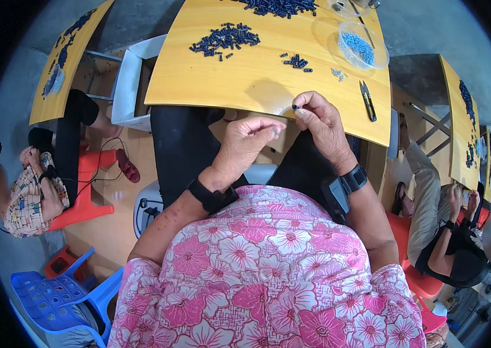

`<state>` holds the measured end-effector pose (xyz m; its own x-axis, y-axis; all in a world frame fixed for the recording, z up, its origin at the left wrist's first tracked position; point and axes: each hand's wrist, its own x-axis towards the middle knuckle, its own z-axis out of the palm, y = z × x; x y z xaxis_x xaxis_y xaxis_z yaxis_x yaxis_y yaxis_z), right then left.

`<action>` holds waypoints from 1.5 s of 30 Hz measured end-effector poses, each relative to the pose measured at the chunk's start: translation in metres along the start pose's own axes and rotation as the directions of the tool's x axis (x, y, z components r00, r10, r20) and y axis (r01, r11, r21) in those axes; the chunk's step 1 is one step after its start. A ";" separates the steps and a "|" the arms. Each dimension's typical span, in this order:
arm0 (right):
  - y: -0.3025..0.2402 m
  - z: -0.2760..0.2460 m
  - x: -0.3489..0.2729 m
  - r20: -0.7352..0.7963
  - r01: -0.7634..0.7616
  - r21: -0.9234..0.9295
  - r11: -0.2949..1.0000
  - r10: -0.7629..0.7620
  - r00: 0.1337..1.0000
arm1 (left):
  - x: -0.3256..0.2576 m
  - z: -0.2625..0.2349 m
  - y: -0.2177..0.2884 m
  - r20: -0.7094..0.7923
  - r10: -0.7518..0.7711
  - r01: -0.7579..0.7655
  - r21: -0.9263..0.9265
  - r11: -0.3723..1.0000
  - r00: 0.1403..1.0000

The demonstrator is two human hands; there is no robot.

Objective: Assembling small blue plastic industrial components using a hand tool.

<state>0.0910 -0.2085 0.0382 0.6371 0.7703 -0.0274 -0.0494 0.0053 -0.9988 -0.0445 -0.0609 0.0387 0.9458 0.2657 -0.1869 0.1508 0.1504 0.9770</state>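
Observation:
My right hand [328, 126] is raised at the table's front edge, thumb and forefinger pinched on a small dark piece [295, 107]. Just left of it, over my lap, my left hand [246, 142] is closed in a pinch; what its fingertips hold is too small to make out. Beyond the hands, a few short dark cylindrical pieces [297, 62] lie on the yellow table [199, 81]. A larger pile of such pieces [222, 39] sits farther left. Black thread snips [367, 101] rest to the right, near several tiny pale bits [339, 74].
A clear plastic bowl [382, 51] holds small blue beads [358, 49]. Another dark heap [283, 7] covers the table's far side. A white box [124, 93] stands left of the table, with a blue chair [42, 296] behind. Co-workers sit at tables on both sides.

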 end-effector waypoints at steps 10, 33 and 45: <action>-0.007 0.019 -0.024 0.099 -0.102 0.153 0.983 0.087 0.991 | -0.007 0.007 0.008 -0.050 0.061 -0.069 -0.161 0.985 0.997; -0.024 0.032 -0.036 -0.069 0.356 -0.507 0.785 -0.449 0.891 | -0.009 0.004 0.008 0.120 0.086 -0.059 -0.215 0.975 0.989; -0.026 0.038 -0.036 -0.171 0.155 -0.094 0.983 -0.169 0.971 | -0.006 0.001 0.003 0.115 0.097 -0.060 -0.293 0.954 0.989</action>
<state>0.0399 -0.2119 0.0664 0.7583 0.6377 0.1350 0.1224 0.0642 -0.9904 -0.0496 -0.0628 0.0427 0.9828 0.1675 -0.0778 0.0030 0.4067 0.9136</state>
